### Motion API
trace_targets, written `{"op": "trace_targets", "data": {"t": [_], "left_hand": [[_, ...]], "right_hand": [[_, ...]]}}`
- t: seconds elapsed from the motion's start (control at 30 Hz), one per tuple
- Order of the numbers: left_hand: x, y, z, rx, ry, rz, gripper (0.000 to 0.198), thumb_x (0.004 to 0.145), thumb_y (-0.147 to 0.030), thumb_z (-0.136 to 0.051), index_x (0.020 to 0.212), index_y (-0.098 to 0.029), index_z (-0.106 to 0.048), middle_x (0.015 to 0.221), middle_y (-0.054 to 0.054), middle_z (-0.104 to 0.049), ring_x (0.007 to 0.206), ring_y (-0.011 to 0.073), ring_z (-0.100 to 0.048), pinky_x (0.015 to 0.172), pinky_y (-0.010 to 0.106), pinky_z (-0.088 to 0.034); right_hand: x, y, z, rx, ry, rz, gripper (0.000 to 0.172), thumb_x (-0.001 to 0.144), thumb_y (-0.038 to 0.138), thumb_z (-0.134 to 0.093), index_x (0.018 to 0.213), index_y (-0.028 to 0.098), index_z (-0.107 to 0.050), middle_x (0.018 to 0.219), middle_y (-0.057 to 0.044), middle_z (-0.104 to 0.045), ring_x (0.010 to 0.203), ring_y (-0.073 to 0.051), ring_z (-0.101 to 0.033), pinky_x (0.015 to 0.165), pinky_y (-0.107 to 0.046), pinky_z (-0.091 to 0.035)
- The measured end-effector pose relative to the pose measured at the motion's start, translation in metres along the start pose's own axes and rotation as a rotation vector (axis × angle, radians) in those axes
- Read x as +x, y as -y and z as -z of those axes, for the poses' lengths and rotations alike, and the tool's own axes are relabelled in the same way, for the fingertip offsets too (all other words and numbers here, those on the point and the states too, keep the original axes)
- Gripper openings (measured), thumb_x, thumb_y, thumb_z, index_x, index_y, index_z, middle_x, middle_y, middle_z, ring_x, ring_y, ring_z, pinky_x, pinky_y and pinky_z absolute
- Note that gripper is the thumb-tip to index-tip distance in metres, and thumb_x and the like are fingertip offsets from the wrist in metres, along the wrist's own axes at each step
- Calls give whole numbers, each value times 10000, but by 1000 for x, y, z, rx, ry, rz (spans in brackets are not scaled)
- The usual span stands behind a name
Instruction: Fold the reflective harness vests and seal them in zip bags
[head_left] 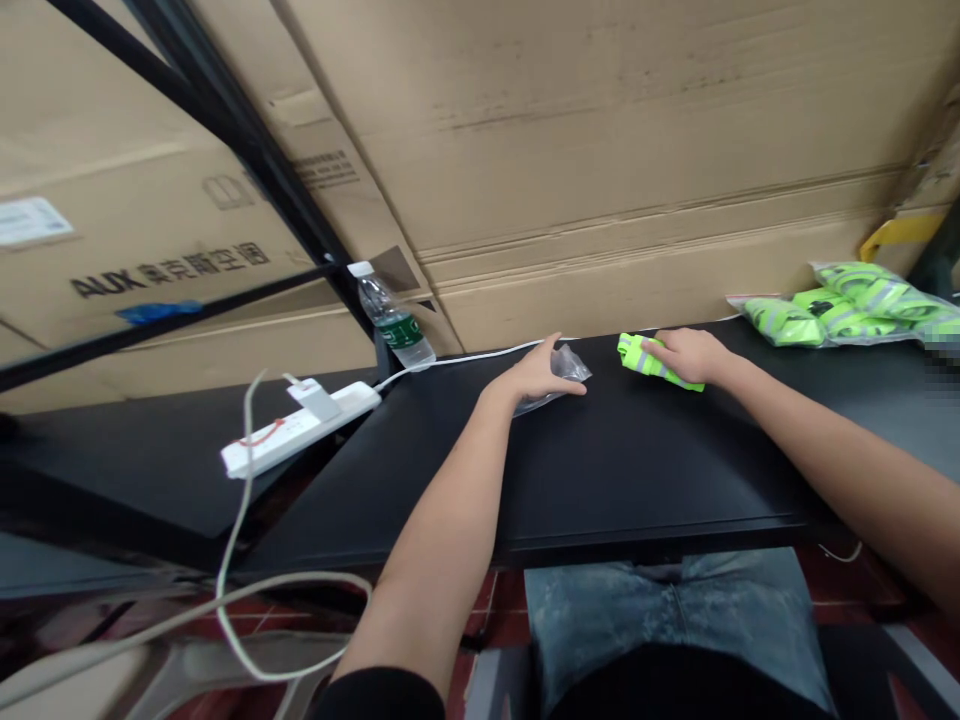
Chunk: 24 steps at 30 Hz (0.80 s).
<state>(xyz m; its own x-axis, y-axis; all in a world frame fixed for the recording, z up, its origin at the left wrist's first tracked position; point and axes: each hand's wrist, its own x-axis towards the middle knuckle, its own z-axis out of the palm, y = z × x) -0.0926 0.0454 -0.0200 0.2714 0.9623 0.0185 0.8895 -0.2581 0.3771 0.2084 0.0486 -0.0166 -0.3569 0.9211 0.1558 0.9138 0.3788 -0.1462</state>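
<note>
My right hand [694, 357] grips a folded fluorescent yellow-green fabric piece with silver reflective stripes [646, 362], low over the black table. Thumb and fingers close on its right part. To the left of it, my left hand [536, 372] rests at a crumpled clear plastic bag [571, 366], thumb and fingers spread apart. The bag lies on the tabletop [600, 470], partly hidden behind and under that hand. A gap of bare tabletop separates the bag from the fabric piece.
Clear packs of similar fluorescent fabric [862, 305] are piled at the right back. A water bottle [394, 320] leans near the black frame post. A white power strip [300, 430] with cables lies left. Large cardboard boxes [600, 150] stand behind the table.
</note>
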Motion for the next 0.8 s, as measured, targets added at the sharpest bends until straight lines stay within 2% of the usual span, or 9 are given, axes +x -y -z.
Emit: {"op": "trace_targets", "data": {"t": [0.1, 0.2, 0.3, 0.47, 0.63, 0.8], "left_hand": [[-1, -9, 2, -115, -59, -111, 1211, 603, -532, -839, 1595, -225, -215, 1488, 186, -499, 1357, 376, -500, 1117, 486, -377], [-4, -23, 3, -149, -81, -191, 1191, 601, -481, -852, 1591, -237, -238, 1482, 161, -509, 1372, 363, -482, 1156, 490, -328], [-7, -37, 1, -149, -28, -256, 1190, 595, -451, -857, 1592, -266, -234, 1490, 136, -509, 1394, 365, -453, 1173, 509, -299], [-10, -58, -8, -148, 65, -343, 1193, 596, -419, -849, 1598, -252, -224, 1498, 147, -501, 1402, 369, -438, 1170, 518, -305], [-12, -75, -17, -127, 99, -413, 1163, 590, -418, -836, 1585, -253, -258, 1562, 161, -409, 1439, 370, -391, 1182, 521, -298], [-16, -91, -29, -110, 135, -429, 1120, 618, -412, -791, 1578, -236, -241, 1543, 182, -401, 1433, 403, -380, 1145, 581, -324]], "right_hand": [[-1, 0, 4, 40, 17, 20, 577, 1005, 587, -270, 869, 165, -639, 962, -174, -717, 888, -302, -659, 703, -354, -397], [-3, 4, 11, 98, 28, 36, 559, 1004, 584, -296, 842, 177, -642, 965, -163, -715, 859, -280, -646, 707, -352, -396], [-8, 9, 20, 153, 59, 53, 560, 989, 613, -326, 817, 192, -652, 945, -137, -715, 788, -245, -630, 673, -339, -391], [-15, 18, 25, 202, 134, 61, 557, 943, 652, -418, 732, 202, -669, 798, -97, -700, 622, -194, -575, 608, -329, -366], [-16, 26, 19, 278, 175, 83, 449, 903, 560, -542, 668, 198, -669, 714, -73, -676, 565, -168, -538, 567, -323, -351], [-15, 29, 14, 398, 140, 84, 363, 825, 450, -615, 569, 193, -595, 543, -17, -561, 489, -136, -456, 518, -316, -325]]}}
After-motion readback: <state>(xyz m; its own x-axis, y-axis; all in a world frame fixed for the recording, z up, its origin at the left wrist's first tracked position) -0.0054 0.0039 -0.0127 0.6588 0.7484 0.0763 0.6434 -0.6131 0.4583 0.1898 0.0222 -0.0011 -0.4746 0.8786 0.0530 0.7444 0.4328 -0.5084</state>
